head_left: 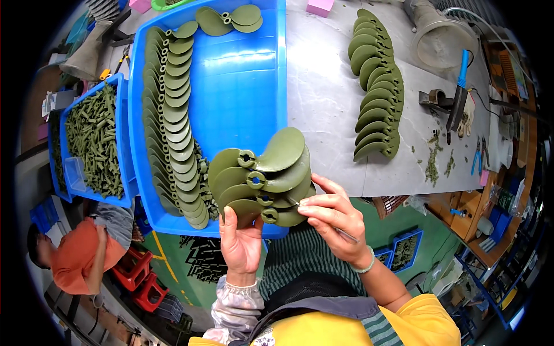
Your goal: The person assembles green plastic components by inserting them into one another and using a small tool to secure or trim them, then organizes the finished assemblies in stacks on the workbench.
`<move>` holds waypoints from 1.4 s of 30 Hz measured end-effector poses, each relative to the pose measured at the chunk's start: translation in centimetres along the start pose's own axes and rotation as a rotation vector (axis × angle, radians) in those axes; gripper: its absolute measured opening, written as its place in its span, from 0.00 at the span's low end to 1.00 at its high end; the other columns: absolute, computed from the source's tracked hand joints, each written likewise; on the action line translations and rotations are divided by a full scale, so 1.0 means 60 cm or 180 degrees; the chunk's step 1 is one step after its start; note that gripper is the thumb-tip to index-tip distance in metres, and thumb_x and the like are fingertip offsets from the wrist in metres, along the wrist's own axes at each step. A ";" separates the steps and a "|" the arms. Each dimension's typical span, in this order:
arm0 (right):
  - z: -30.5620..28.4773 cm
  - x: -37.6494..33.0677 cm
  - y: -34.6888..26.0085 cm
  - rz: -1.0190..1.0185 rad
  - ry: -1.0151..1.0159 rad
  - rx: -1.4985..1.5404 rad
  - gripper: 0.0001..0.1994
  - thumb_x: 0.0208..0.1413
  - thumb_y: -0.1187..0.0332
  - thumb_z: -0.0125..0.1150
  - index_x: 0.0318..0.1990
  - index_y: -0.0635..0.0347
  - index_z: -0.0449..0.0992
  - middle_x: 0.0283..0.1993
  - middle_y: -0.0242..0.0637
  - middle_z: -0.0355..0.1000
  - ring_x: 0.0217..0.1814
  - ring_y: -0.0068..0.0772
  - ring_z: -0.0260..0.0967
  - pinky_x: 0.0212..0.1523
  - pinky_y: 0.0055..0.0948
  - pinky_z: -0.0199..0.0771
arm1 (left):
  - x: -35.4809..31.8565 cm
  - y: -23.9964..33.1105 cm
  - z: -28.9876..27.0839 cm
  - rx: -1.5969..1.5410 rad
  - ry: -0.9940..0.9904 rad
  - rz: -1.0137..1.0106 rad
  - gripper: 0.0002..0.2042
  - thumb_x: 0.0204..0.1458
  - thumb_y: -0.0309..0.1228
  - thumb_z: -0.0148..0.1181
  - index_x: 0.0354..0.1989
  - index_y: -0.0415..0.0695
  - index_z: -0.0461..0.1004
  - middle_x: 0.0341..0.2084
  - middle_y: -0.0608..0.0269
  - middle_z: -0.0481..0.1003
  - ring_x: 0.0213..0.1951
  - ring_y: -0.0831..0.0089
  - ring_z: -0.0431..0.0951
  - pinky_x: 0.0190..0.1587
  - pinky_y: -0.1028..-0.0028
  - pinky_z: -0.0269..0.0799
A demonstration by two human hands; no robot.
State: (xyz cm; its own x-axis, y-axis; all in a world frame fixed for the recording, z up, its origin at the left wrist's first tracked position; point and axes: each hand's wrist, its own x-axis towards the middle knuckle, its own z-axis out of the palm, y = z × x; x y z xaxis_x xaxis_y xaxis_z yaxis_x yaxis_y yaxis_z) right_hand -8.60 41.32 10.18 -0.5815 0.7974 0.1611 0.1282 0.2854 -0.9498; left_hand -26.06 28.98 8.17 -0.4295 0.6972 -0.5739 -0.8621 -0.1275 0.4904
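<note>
A stack of several olive-green two-bladed propellers point(284, 151), each with a notched ring hub, is held in front of me over the near edge of a blue tray point(236, 86). My left hand point(242, 247) is closed on the stack from below, its thumb up against the lower blades. In my right hand point(336, 224), a thin metal rod-like tool point(347, 235) is pinched between thumb and fingers. Its tip is near the lowest hubs; I cannot tell whether it touches. Inside the tray, a long overlapping row of propellers point(178, 109) runs along the left, with more at the far end.
Another overlapping row of propellers point(378, 104) lies on the grey table point(323, 115). To its right are a blue-handled tool point(461, 75), pliers point(478, 158) and green scraps point(431, 164). A blue bin point(95, 138) of small green pieces stands left. A person in orange point(81, 256) is at lower left.
</note>
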 end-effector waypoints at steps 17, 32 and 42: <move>0.002 -0.024 -0.015 0.0329 -0.0019 0.0573 0.11 0.54 0.82 0.67 0.46 0.67 0.81 0.46 0.44 0.79 0.62 0.55 0.74 0.64 0.47 0.73 | 0.013 0.008 0.006 -0.0468 0.0221 0.0012 0.20 0.71 0.40 0.48 0.66 0.44 0.67 0.60 0.61 0.74 0.60 0.65 0.75 0.61 0.62 0.75; 0.024 -0.033 -0.014 0.0442 0.0257 0.0145 0.13 0.53 0.79 0.69 0.47 0.60 0.84 0.45 0.41 0.80 0.59 0.54 0.74 0.62 0.48 0.73 | 0.012 0.006 0.007 -0.0292 -0.0001 0.0159 0.21 0.71 0.41 0.48 0.67 0.45 0.67 0.63 0.60 0.72 0.61 0.64 0.73 0.62 0.61 0.74; 0.020 -0.035 -0.014 0.0258 0.0049 0.0114 0.13 0.53 0.79 0.69 0.46 0.61 0.84 0.47 0.39 0.80 0.60 0.52 0.72 0.64 0.49 0.69 | 0.016 0.003 0.004 -0.0172 0.0005 0.0166 0.20 0.71 0.41 0.48 0.65 0.44 0.68 0.60 0.59 0.74 0.59 0.64 0.75 0.60 0.62 0.75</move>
State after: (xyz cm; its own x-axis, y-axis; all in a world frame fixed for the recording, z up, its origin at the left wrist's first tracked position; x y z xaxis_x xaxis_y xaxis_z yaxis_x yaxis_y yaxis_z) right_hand -8.48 38.77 10.32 -0.5579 0.8253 0.0871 0.1454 0.2006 -0.9688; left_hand -26.59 29.82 7.87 -0.4747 0.6874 -0.5496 -0.8518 -0.2015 0.4836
